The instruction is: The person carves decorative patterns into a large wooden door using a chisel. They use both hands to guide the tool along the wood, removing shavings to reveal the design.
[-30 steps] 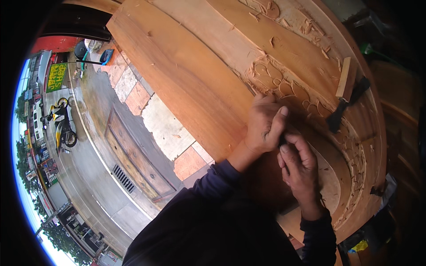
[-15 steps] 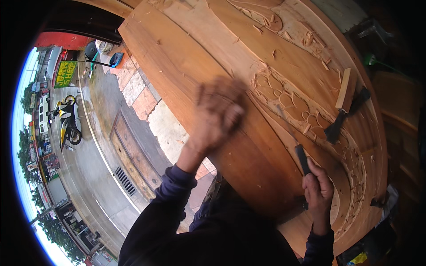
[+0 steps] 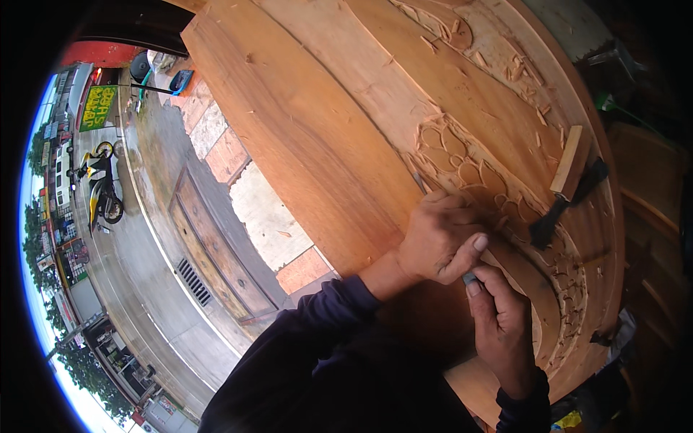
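Observation:
A large carved wooden panel (image 3: 310,137) lies in front of me, with looping relief cut along its right part. My left hand (image 3: 444,234) is closed low over the carving, its fingers wrapped round a dark carving chisel (image 3: 471,278). My right hand (image 3: 502,310) grips the same tool just behind, thumb and fingers pressed together. Between the two hands only a short grey piece of it shows; the rest is mostly hidden by my fingers. A thin dark tip appears beyond my left hand, against the wood.
A brush (image 3: 570,166) with a pale wooden handle and dark bristles lies on the panel's right side. Loose wood shavings (image 3: 516,72) scatter over the carving. To the left are paving tiles (image 3: 263,209), a drain grate (image 3: 193,281) and a parked motorcycle (image 3: 106,184).
My left hand, blurred above the panel before, has come down and right onto the tool. My right hand has shifted slightly left, and the dark bar is now mostly covered.

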Motion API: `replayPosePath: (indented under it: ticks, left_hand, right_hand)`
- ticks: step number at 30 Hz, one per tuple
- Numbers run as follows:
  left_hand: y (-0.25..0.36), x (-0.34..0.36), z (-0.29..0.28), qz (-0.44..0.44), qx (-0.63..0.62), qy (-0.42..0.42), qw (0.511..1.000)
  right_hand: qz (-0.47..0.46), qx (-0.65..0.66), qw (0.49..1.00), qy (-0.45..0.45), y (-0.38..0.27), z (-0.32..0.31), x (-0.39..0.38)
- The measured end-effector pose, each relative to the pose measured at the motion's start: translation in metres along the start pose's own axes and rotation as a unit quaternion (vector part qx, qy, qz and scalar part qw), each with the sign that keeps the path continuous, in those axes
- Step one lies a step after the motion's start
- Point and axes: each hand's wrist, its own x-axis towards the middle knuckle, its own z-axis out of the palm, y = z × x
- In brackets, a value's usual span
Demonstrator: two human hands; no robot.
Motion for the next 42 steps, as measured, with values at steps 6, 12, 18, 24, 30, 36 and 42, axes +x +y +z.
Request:
replayPosePath:
  ticks: [6,12,18,24,30,36,42]
  left_hand:
    - [-0.002,-0.005,0.008,-0.014,0.011,0.010,1.000]
    - [0.003,-0.005,0.020,-0.011,-0.017,0.042,0.999]
    - [-0.001,0.002,0.014,-0.028,0.000,0.053,0.998]
    - [-0.008,0.003,0.003,-0.064,0.074,0.007,0.995]
    - [0.003,0.002,0.011,-0.025,0.015,0.023,0.999]
    - [-0.021,0.001,-0.001,-0.063,0.004,0.074,0.995]
    - [-0.006,0.004,0.013,0.011,-0.033,0.081,0.996]
  right_hand:
    - [0.010,0.008,1.000,-0.014,0.000,-0.006,0.003]
    - [-0.017,-0.003,1.000,-0.003,0.016,-0.007,0.004]
    - [0.027,0.053,0.998,-0.026,0.023,-0.007,0.013]
    - [0.039,0.092,0.995,-0.015,0.020,-0.002,0.023]
    - [0.017,0.084,0.996,0.008,0.019,-0.002,0.007]
    - [0.036,0.168,0.985,-0.007,0.015,0.022,0.033]
    - [0.084,0.131,0.987,-0.029,0.007,-0.005,0.010]
